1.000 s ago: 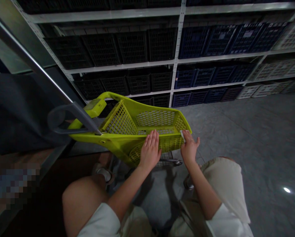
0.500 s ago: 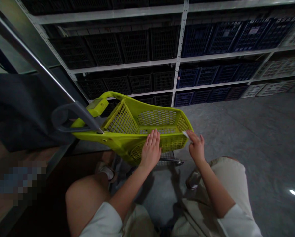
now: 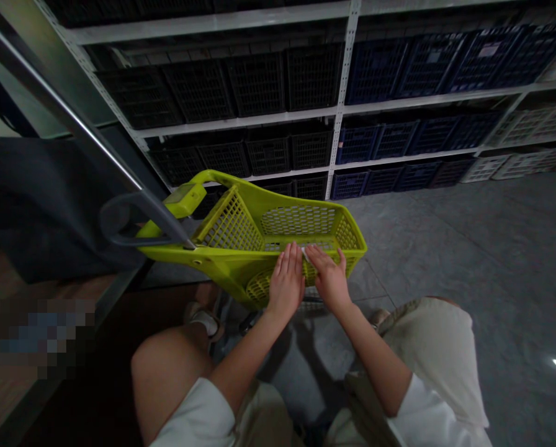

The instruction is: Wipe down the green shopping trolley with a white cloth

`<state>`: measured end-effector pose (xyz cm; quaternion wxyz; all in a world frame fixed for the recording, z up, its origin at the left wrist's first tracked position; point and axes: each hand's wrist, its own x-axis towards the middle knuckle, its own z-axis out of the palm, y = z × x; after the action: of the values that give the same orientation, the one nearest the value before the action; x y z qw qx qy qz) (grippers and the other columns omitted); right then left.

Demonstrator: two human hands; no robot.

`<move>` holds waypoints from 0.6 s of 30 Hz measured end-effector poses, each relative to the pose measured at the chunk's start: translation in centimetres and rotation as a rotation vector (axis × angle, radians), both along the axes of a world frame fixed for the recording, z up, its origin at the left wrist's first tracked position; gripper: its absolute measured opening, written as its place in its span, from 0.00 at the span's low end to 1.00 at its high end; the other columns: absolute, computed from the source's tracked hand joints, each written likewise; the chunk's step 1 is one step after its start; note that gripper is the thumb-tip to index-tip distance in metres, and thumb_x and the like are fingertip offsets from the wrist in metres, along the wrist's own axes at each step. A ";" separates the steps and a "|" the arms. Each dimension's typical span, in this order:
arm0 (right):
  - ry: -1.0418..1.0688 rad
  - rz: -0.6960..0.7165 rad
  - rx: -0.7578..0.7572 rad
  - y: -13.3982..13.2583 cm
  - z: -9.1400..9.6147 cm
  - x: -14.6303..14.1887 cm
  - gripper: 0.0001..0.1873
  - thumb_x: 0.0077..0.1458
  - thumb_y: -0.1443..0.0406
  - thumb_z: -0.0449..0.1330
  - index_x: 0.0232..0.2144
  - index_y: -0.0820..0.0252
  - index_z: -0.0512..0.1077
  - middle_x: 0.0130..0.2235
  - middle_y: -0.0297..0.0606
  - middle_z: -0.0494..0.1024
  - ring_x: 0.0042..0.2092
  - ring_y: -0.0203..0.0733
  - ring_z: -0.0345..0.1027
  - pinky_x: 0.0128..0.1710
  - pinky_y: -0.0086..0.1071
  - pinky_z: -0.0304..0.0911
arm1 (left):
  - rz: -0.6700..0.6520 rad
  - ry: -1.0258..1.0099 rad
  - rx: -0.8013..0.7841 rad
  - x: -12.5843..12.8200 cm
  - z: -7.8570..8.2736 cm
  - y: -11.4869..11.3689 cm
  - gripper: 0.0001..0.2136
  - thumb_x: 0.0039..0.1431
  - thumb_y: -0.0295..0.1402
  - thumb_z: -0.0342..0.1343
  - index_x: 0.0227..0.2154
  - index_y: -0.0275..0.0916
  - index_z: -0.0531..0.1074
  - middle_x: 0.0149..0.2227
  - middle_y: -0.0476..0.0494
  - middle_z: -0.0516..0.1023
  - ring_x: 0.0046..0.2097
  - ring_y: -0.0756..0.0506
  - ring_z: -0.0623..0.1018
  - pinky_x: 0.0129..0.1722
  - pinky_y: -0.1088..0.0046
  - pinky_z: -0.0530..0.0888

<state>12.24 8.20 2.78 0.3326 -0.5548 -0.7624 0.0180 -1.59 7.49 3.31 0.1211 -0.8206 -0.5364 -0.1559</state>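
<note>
A yellow-green shopping cart with a perforated basket stands in front of my knees. My left hand lies with its fingers stretched flat over the near rim, holding nothing. Right beside it, my right hand presses a small white wipe on the same rim, its thumb sticking out. Most of the wipe is hidden under the fingers. The basket's inside shows only its bare latticed walls and floor.
A metal pole with a grey loop handle rises at the cart's left end. Behind stand white shelves with black crates, blue crates and pale crates. A dark sheet hangs at left, above a wooden board. Grey floor lies at right.
My right hand has slid left along the near rim with the wipe, from the basket's right corner to beside my left hand. My left hand and the cart have stayed in place.
</note>
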 end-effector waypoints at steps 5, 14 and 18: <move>0.077 -0.178 0.039 1.1 -3.4 8.5 0.38 0.47 0.77 0.47 0.60 0.52 0.68 0.62 0.39 0.72 0.65 0.43 0.62 0.68 0.57 0.37 | -0.022 -0.030 0.017 -0.3 0.1 -0.1 0.37 0.62 0.26 0.45 0.71 0.27 0.36 0.72 0.27 0.49 0.73 0.38 0.47 0.70 0.54 0.54; 0.094 -0.288 -0.006 0.8 -1.2 2.8 0.35 0.48 0.78 0.48 0.56 0.58 0.72 0.58 0.46 0.76 0.63 0.48 0.65 0.65 0.52 0.45 | -0.009 -0.031 0.035 0.3 -0.4 0.0 0.36 0.60 0.26 0.46 0.70 0.25 0.41 0.72 0.28 0.49 0.73 0.38 0.47 0.70 0.55 0.55; 0.066 -0.070 -0.025 -0.1 0.7 -2.6 0.35 0.49 0.79 0.48 0.59 0.58 0.69 0.61 0.44 0.73 0.65 0.45 0.62 0.67 0.50 0.41 | 0.015 0.002 0.006 0.3 -0.5 0.2 0.35 0.59 0.27 0.47 0.69 0.24 0.46 0.72 0.28 0.50 0.73 0.37 0.47 0.71 0.56 0.54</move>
<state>9.61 8.10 3.51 0.3512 -0.5843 -0.7308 0.0344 -1.30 7.66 2.81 0.1254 -0.8163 -0.5420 -0.1557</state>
